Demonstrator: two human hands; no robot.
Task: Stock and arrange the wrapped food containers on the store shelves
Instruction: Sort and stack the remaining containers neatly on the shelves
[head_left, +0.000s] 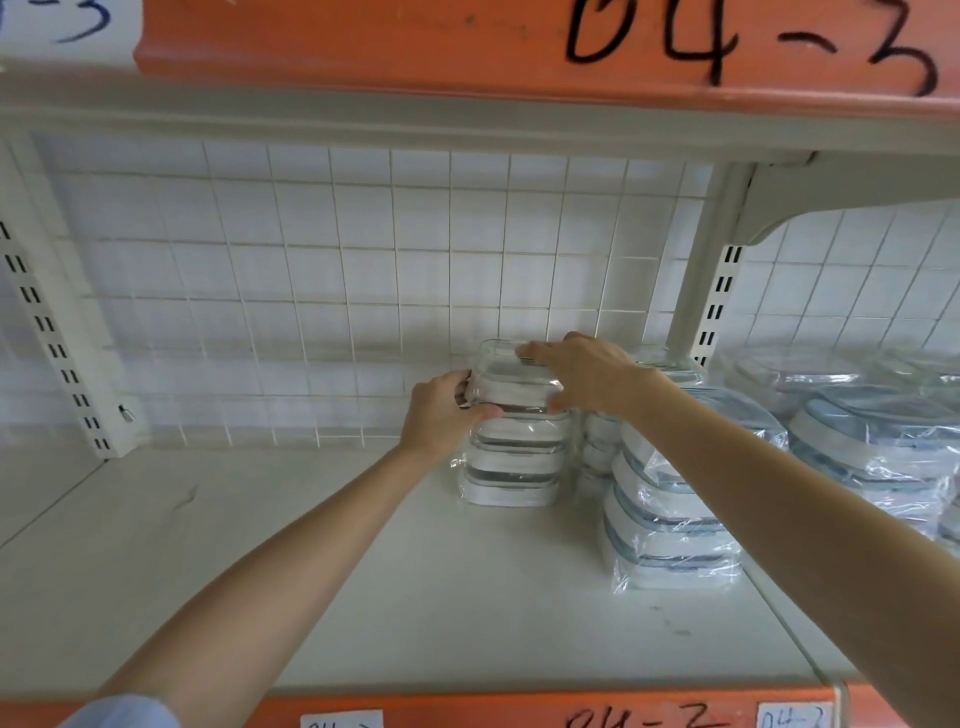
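At frame centre, our left hand (441, 415) grips the top container (511, 387) of the stack (514, 462); our right hand (587, 371), arm outstretched, clasps its lid from above.

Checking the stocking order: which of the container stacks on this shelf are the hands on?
The left-most stack, near the wire back panel. The left hand and right hand hold its top container; the taller blue-lidded stack to its right stands untouched.

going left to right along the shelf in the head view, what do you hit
slotted upright → left hand → stack being held → blue-lidded stack → second upright → containers in next bay
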